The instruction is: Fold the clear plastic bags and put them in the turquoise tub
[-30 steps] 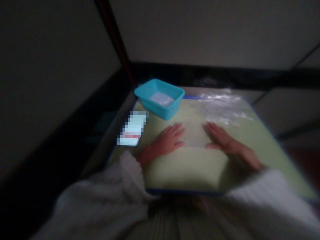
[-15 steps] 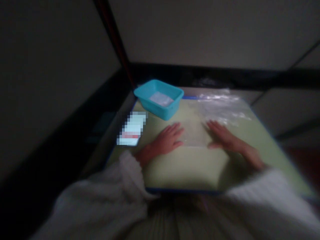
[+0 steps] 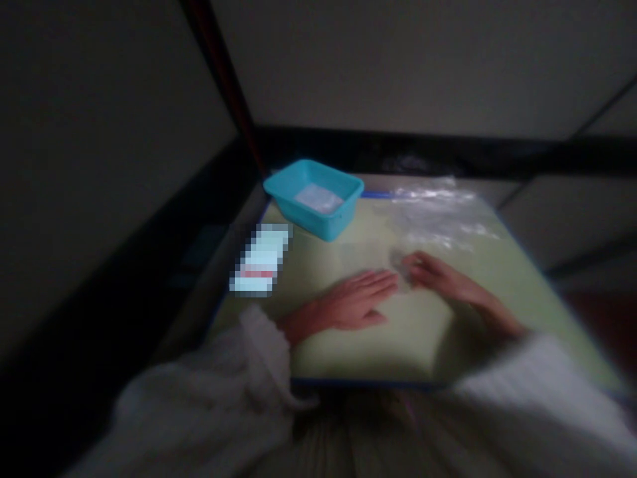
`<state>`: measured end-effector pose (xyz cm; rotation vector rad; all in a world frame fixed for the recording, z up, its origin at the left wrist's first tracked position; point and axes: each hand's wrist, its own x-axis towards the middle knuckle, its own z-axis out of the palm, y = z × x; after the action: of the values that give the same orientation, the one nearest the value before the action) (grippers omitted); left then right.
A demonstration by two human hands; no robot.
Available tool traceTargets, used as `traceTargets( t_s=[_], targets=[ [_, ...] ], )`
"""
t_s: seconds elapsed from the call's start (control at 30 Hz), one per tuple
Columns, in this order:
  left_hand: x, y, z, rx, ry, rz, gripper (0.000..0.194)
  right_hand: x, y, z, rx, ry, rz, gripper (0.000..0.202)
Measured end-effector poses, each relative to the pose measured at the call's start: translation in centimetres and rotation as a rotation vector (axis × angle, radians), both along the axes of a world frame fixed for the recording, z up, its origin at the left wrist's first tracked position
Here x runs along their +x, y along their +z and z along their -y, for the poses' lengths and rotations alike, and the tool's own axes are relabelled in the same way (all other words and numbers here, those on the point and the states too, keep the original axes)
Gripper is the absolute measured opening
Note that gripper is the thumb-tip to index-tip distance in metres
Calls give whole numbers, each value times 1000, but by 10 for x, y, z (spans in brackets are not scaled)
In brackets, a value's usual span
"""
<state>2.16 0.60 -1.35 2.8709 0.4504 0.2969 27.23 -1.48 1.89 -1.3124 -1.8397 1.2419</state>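
Observation:
A clear plastic bag (image 3: 361,255) lies flat on the pale yellow table (image 3: 368,355), its outline faint. My left hand (image 3: 361,300) rests palm down over the bag's near part, fingers stretched out to the right and thumb apart. At the bag's right edge my right hand (image 3: 430,273) has its fingers curled and pinched on the plastic, which bunches up at the fingertips. The left hand covers part of the bag, so its near edge is hidden.
A turquoise basin (image 3: 343,226) with a whitish flat packet (image 3: 318,198) inside stands at the back left. Before it lies a blurred-out phone-like rectangle (image 3: 263,255). Crumpled clear plastic bags (image 3: 438,209) spread over the back right. A blue edge borders the table.
My left hand has slid right and toward me across the bag. My right hand, flat and spread before, has closed on the bag's right edge and gathered the plastic.

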Motion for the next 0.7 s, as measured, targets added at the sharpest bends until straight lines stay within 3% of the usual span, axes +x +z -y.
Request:
traceTargets(
  t_s=[0.3, 0.7],
  targets=[
    [1, -5, 0, -17, -5, -10, 64, -3, 3, -2, -30, 50, -26, 40],
    [1, -2, 0, 10, 0, -33, 64, -3, 0, -3, -62, 1, -81, 45]
  ],
)
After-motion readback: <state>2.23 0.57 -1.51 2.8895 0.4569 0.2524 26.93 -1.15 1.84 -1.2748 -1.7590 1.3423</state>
